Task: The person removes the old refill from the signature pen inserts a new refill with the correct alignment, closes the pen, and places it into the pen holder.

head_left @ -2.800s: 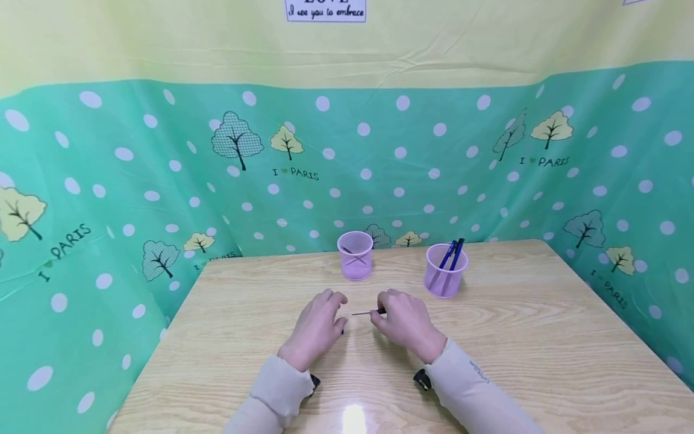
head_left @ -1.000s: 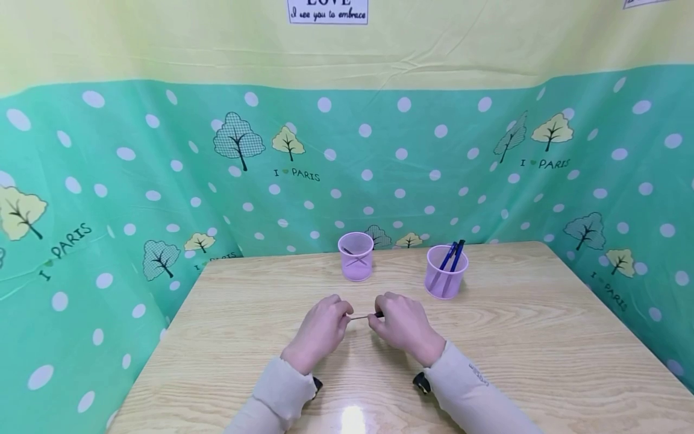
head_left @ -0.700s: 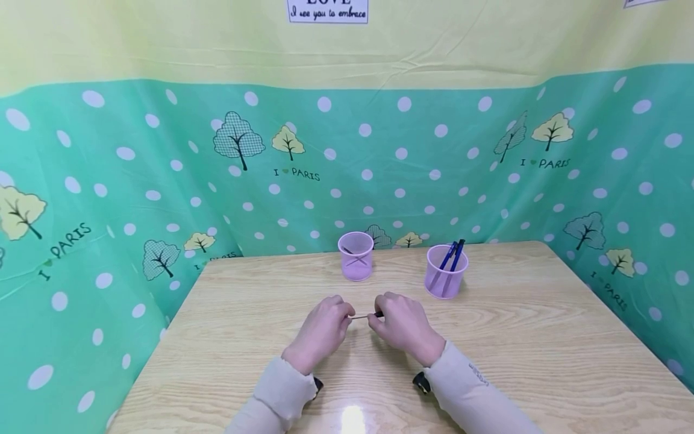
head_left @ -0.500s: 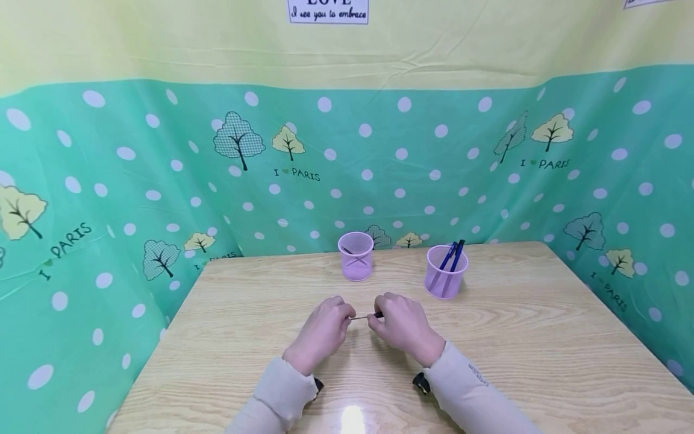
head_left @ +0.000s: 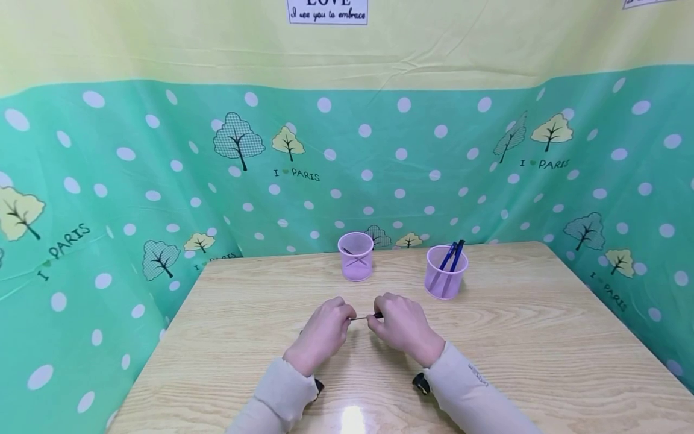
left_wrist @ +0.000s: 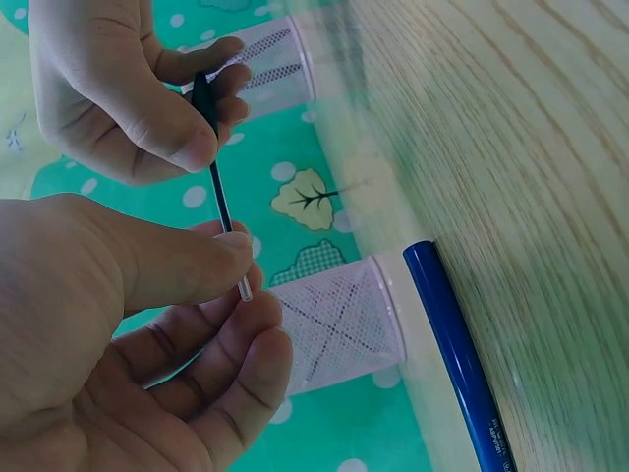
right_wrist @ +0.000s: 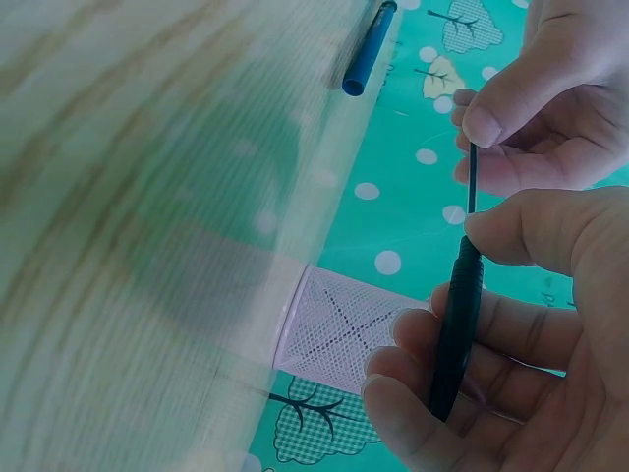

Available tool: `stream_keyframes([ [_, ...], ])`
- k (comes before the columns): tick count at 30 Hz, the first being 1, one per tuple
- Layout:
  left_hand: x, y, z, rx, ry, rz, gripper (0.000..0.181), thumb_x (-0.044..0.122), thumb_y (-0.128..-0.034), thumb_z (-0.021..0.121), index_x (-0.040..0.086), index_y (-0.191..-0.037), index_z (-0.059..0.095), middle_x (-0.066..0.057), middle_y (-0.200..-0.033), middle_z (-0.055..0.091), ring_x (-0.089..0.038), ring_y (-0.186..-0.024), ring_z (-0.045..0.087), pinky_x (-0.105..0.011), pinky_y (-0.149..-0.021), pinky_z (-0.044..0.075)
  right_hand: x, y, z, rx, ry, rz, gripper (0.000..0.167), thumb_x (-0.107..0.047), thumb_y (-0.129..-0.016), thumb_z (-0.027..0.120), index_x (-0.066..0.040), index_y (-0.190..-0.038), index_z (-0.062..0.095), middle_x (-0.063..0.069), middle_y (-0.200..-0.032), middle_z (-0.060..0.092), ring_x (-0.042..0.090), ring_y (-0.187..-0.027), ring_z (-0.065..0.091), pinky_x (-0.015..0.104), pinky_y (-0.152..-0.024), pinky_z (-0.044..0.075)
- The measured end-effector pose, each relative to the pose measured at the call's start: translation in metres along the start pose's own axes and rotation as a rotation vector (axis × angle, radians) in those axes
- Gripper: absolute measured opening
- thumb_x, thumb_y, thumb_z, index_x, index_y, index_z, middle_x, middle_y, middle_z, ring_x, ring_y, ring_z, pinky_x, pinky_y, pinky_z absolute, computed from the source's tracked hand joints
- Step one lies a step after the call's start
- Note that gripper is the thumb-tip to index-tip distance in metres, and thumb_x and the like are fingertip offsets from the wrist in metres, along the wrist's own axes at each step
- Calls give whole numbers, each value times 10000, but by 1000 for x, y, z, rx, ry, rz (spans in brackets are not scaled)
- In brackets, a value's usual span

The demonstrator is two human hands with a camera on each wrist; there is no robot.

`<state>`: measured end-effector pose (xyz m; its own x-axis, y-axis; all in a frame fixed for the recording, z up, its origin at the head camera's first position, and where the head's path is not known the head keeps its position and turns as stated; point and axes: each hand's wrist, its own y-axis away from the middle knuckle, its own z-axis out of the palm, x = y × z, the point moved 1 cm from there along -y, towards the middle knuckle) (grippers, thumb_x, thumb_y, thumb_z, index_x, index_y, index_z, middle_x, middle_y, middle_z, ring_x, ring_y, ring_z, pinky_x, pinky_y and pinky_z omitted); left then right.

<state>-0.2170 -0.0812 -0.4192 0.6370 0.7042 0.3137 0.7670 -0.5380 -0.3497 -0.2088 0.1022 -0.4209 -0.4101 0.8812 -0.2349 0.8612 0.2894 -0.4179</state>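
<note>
My left hand (head_left: 321, 334) pinches the free end of a thin dark rod (head_left: 359, 318) between thumb and fingers; the rod's clear tip pokes out past the thumb in the left wrist view. Opposite it, my right hand (head_left: 403, 325) holds the tapered black grip piece (right_wrist: 457, 324) from which the rod (right_wrist: 473, 182) extends. The two hands are close together above the table, with a short stretch of rod visible between them. A blue pen tube (left_wrist: 454, 344) with an open end lies on the table near my left hand, mostly hidden by it in the head view.
Behind the hands stands a purple mesh cup (head_left: 356, 265) with a dark slim item inside. Another purple mesh cup (head_left: 443, 283), further right, holds blue pens (head_left: 457, 256). The wooden table (head_left: 531, 325) meets a patterned green cloth (head_left: 401, 175) at its back and sides.
Since the earliest frame, my left hand has closed its spread thumb and fingers on the rod's end and shifted slightly right. My right hand keeps its hold, almost unmoved.
</note>
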Motion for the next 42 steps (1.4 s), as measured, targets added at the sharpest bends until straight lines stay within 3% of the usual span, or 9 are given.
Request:
stream_keyframes([
  [30,-1,1,-1,-5,-10,-1,150,-43,-834,641,76,-898,705,18,-821,573,-148,-793,578,-282,-717,514,0,0,-2,-12,-10,6,178,-325,-802,713,-198,-732,610,-103,-684,500,63,-563,448,246,-477,379],
  [42,-2,1,-1,13,-77,16,104,43,-797,710,100,-883,702,29,-817,578,-137,-758,555,-291,-695,494,0,0,-2,-22,-3,9,173,-326,-804,710,-189,-746,621,-97,-687,506,63,-560,443,241,-479,379],
])
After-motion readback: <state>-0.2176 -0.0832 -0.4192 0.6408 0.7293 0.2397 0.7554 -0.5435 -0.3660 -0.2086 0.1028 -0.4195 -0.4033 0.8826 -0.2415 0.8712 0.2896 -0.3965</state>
